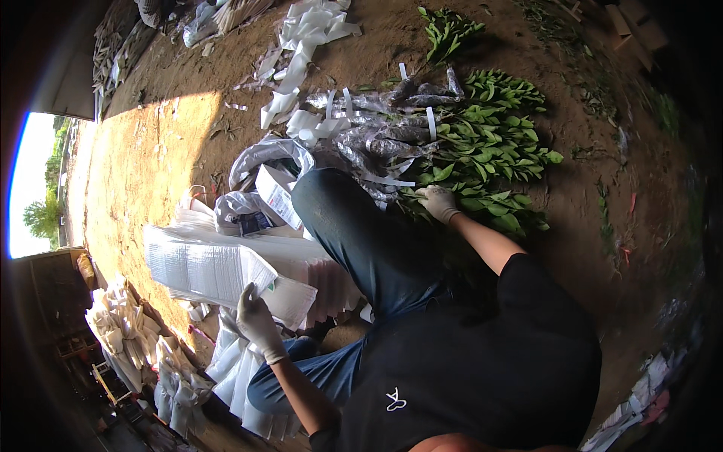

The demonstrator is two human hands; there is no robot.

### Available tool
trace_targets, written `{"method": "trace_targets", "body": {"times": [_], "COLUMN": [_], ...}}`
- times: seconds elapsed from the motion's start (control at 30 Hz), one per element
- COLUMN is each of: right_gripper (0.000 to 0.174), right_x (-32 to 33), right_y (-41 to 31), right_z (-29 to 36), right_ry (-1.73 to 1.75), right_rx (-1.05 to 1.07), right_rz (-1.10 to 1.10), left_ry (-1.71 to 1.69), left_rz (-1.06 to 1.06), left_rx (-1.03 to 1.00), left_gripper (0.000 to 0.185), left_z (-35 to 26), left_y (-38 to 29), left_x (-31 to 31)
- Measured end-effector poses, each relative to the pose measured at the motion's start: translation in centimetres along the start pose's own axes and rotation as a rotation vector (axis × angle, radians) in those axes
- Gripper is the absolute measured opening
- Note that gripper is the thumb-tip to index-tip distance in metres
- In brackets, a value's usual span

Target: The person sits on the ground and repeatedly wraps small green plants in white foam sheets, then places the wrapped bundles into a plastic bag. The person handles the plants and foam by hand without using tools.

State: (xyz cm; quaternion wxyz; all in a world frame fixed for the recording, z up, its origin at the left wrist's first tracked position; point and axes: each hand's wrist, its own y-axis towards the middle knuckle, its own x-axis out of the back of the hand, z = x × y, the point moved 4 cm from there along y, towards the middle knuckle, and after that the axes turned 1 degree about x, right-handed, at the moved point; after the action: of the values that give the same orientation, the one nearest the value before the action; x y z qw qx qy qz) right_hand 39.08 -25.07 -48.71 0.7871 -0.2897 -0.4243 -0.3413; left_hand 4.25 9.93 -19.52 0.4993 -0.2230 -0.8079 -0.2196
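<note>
My left hand (260,330), in a pale work glove, pinches the near corner of a white bubble-lined sleeve (251,270). That sleeve lies on top of a thick stack of similar white sleeves (333,277) beside my legs. My right hand (439,203), also gloved, is low among green leafy saplings (491,144), its fingers curled on some leafy stems (415,204). Leaves partly hide what those fingers hold. The saplings lie in a row on the ground, their lower ends wrapped in clear plastic (395,135). White strips (432,123) stick out among them.
A grey plastic bag (271,152) stands open by my right knee, with a printed white sheet (277,195) beside it. Loose white film strip (310,34) trails over the dirt floor (164,130). Bundled sleeves (121,333) lie at the lower left. Another leafy bunch (446,34) lies farther off.
</note>
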Motion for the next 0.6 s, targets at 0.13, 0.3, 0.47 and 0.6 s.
{"method": "trace_targets", "body": {"times": [0.13, 0.3, 0.47, 0.6], "right_gripper": [0.03, 0.037, 0.044, 0.049], "right_x": [1.8, 3.5, 6.6, 7.2], "right_y": [-1.0, 2.7, 19.7, 32.4], "right_z": [0.4, -3.8, -6.3, -5.3], "right_ry": [-0.062, 0.097, -0.35, -0.782], "right_rx": [0.076, 0.076, 0.116, 0.121], "right_rz": [0.115, 0.241, -0.103, -0.033], "left_ry": [-0.036, -0.144, -0.122, -0.097], "left_rz": [0.055, 0.102, 0.231, 0.288], "left_rx": [0.045, 0.058, 0.224, 0.275], "left_gripper": [0.037, 0.041, 0.05, 0.052], "left_z": [0.6, 0.3, -0.2, -0.2], "left_y": [-0.5, -1.6, -2.4, -2.9], "left_x": [-1.7, -4.3, -6.0, -6.8]}}
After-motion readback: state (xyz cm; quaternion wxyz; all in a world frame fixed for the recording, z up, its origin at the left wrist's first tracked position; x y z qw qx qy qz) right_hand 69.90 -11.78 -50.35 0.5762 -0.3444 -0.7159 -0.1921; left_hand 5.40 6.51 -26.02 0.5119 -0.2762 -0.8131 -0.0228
